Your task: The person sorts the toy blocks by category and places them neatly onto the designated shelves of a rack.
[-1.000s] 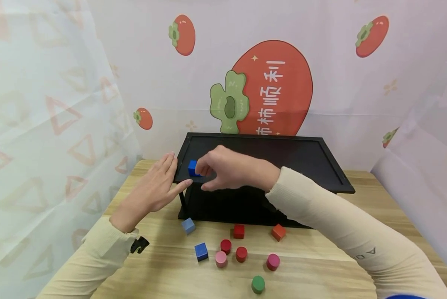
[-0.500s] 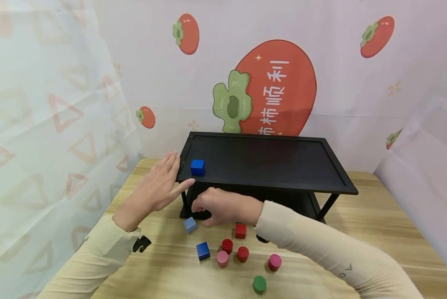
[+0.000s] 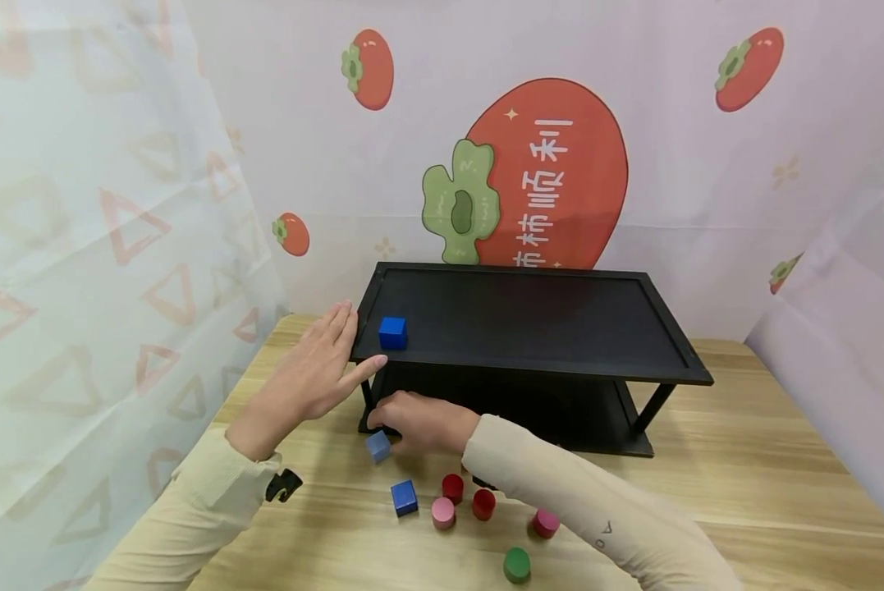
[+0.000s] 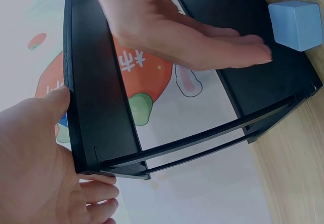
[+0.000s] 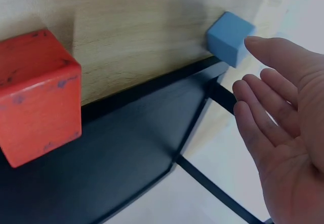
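Patterned backdrop [image 3: 685,164], wooden table [image 3: 744,468]; left fingers [image 3: 332,327] straight on rack [image 3: 523,316], right fingers [image 5: 251,130] parted near pale blue cube [image 5: 229,37].

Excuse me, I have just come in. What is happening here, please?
A person is working with small blocks at a black rack. The left hand rests against the left end of its top. The right hand is close by the light blue cube on the table, apparently not gripping it yet. One blue cube stands on the rack's top, near the left front corner; more blocks, including a green cylinder, stand on the table.
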`<state>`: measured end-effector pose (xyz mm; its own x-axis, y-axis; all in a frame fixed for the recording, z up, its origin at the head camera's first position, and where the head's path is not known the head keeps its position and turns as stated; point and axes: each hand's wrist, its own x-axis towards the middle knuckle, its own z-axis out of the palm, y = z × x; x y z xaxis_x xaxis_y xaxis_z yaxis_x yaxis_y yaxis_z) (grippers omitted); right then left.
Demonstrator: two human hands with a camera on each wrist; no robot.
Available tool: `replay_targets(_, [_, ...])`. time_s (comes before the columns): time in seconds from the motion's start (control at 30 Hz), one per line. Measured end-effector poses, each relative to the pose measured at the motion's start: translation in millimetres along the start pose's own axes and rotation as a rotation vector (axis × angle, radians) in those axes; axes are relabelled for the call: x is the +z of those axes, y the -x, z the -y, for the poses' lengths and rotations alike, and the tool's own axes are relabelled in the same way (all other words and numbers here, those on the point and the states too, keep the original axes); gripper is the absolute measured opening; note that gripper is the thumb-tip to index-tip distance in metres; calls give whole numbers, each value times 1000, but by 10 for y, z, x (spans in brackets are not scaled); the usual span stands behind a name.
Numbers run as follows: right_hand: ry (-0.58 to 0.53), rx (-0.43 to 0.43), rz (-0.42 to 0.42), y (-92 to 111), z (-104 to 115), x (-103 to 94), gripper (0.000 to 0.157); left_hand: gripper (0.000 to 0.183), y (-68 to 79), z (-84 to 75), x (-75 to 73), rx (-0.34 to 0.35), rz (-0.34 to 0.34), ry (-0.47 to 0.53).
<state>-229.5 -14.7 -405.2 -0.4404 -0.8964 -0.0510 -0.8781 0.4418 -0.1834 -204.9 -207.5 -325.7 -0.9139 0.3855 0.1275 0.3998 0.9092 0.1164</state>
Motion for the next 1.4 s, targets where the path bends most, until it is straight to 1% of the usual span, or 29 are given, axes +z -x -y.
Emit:
replay_targets(0.2, [60,-20,23,-85,-28,79,32,88,3,11,6,1,-10,2])
replay_targets(0.37, [58,-14,42,-118,-29,103,29,88,3,-4,4,7,-20,0])
replay_targets(0.57, [21,11,46,-82,-46,109,25,87,8,-7,16,9,-29,4])
replay_targets(0.67, [-18,19,37,-13,-71,93,25,88,6,-8,16,2,-19,8])
replay_targets(0.77, [-80,25,29,93,-94,46,25,89,5,-7,14,-2,-11,14])
replay_targets(0.9, [-161,30,17,262,-111,-69,25,89,5,0,8,-3,-11,17])
replay_targets(1.1, [-235,31,0,545,-73,-316,27,89,-1,13,11,-6,-5,5])
replay_targets(1.23, [-275,14,-11,733,-10,-554,29,89,0,12,11,-5,-3,6])
replay_targets(1.4, [-288,-10,-37,934,43,-897,30,89,3,4,11,-6,1,5])
